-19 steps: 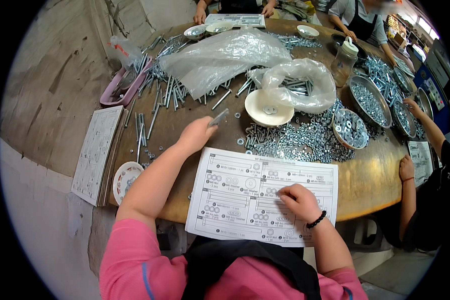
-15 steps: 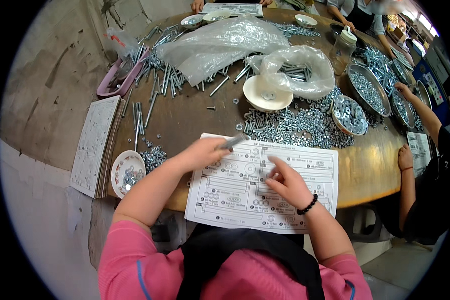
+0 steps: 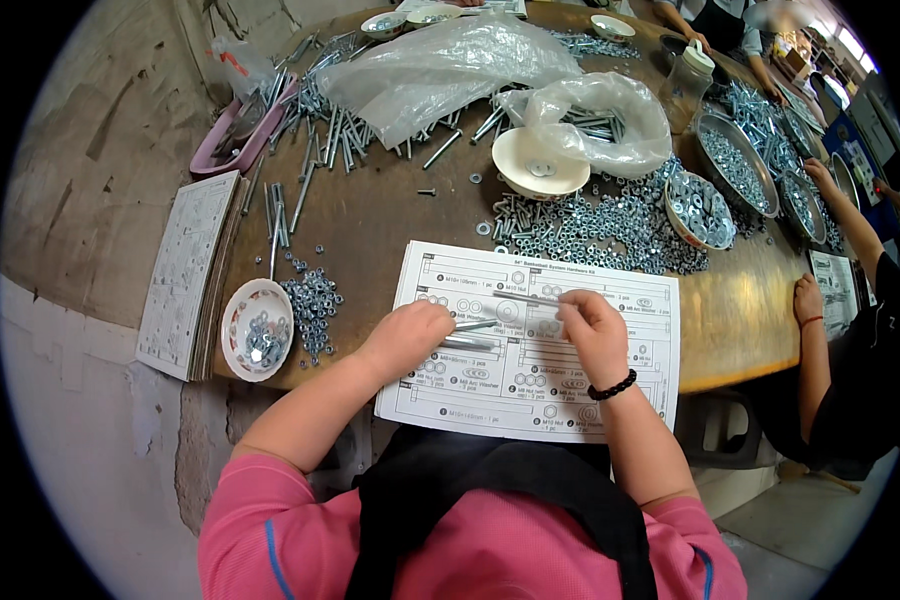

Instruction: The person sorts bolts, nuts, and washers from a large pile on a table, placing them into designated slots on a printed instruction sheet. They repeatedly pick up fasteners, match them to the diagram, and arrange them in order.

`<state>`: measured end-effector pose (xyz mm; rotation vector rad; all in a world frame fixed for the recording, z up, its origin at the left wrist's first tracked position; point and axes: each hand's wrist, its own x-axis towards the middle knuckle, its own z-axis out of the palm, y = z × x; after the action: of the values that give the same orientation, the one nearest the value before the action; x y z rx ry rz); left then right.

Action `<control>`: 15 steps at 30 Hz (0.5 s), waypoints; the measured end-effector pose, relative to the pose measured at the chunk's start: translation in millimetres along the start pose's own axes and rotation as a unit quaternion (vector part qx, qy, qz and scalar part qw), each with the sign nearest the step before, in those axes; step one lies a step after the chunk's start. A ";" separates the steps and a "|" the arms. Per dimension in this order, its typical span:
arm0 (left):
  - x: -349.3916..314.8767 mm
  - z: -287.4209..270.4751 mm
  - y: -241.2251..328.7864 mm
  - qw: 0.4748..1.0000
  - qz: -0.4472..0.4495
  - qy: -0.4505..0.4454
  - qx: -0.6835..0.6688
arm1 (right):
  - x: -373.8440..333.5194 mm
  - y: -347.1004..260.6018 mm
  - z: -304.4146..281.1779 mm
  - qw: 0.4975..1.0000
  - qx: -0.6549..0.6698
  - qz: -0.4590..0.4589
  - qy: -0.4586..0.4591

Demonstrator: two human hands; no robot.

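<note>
Over a printed sheet [image 3: 440,420] with outline drawings of hardware, both my hands are closed on metal parts. My left hand [image 3: 406,340] grips a few long silvery bolts [image 3: 472,342], which stick out to the right past the fingers. A single long bolt [image 3: 526,298] is pinched in my right hand [image 3: 598,328], lying level and pointing left just above the paper. Whether it touches the sheet I cannot tell. Beyond the sheet's far edge spread many small nuts [image 3: 590,236]. To the left, a flowered bowl [image 3: 232,335] holds washers, with a heap of nuts [image 3: 313,310] beside it.
Clear plastic bags [image 3: 450,75] lie over long bolts at the back. A cream bowl [image 3: 515,165], a bowl of washers [image 3: 699,212] and metal trays [image 3: 735,165] stand to the right. Stacked sheets [image 3: 185,280] and a pink basket [image 3: 235,150] are left. A co-worker's arms [image 3: 815,330] reach in at right.
My left hand has lowered toward the middle of the sheet with its bolts. The right hand, earlier with fingers apart and no bolt visible, now pinches one bolt. The view has shifted slightly.
</note>
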<state>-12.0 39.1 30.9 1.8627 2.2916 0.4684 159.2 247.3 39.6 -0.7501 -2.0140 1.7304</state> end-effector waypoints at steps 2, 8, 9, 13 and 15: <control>-6.2 0.2 -3.4 0.998 0.050 0.020 -0.013 | -6.7 -4.6 12.6 1.000 -0.008 -0.014 -0.014; -25.6 -23.6 -4.5 0.997 -0.030 -0.006 -0.069 | -19.4 3.7 32.0 0.920 -0.309 -0.198 -0.135; -26.9 -20.9 -3.2 0.992 -0.068 -0.003 -0.102 | -19.9 -1.9 32.3 0.903 -0.356 -0.208 -0.123; -22.8 -10.8 4.9 0.993 -0.057 0.027 -0.096 | -16.9 -5.9 40.1 0.885 -0.416 -0.139 -0.160; -16.8 -12.5 11.0 0.993 -0.061 0.018 -0.096 | -18.5 -7.6 44.8 0.886 -0.399 -0.146 -0.187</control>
<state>-2.1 22.9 44.9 1.6277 2.2759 0.6814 145.7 200.1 40.4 -0.2884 -2.9669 0.8739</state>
